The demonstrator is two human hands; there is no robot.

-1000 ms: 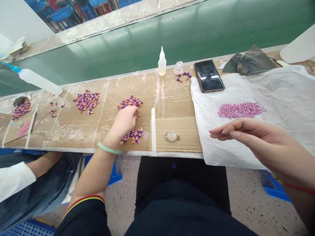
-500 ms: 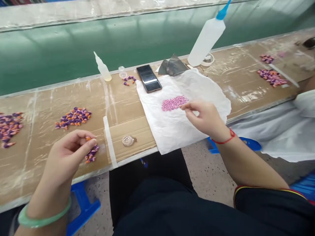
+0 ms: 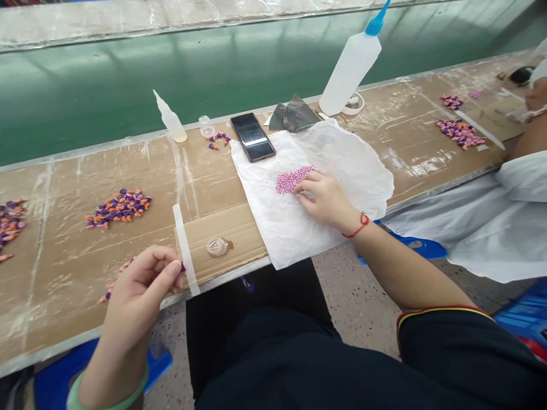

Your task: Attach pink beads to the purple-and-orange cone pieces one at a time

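My left hand (image 3: 143, 293) is closed at the table's front edge, a small purple piece (image 3: 183, 266) pinched between thumb and forefinger. Partly hidden behind that hand lies a small group of purple and orange pieces (image 3: 106, 293). My right hand (image 3: 327, 200) reaches over a white cloth-like sheet (image 3: 359, 171), its thumb and forefinger together at the edge of a heap of tiny pink-and-white grains (image 3: 289, 180). Whatever sits in those fingertips is too small to make out. Between the hands, a small clear round dish (image 3: 217, 246) rests on a cardboard piece (image 3: 239, 225).
Farther left is a pile of purple-orange pieces (image 3: 119, 208). Along the back edge stand a small dropper bottle (image 3: 171, 121), a phone (image 3: 253, 136), dark sheet scraps (image 3: 299, 114), a large blue-tipped bottle (image 3: 350, 71) and a tape roll (image 3: 354, 104). Another person's arm (image 3: 532, 134) is at right.
My left hand has moved right and toward me, away from the small group, with the purple piece in its fingertips. My right hand has shifted left against the grain heap. The view has shifted slightly.
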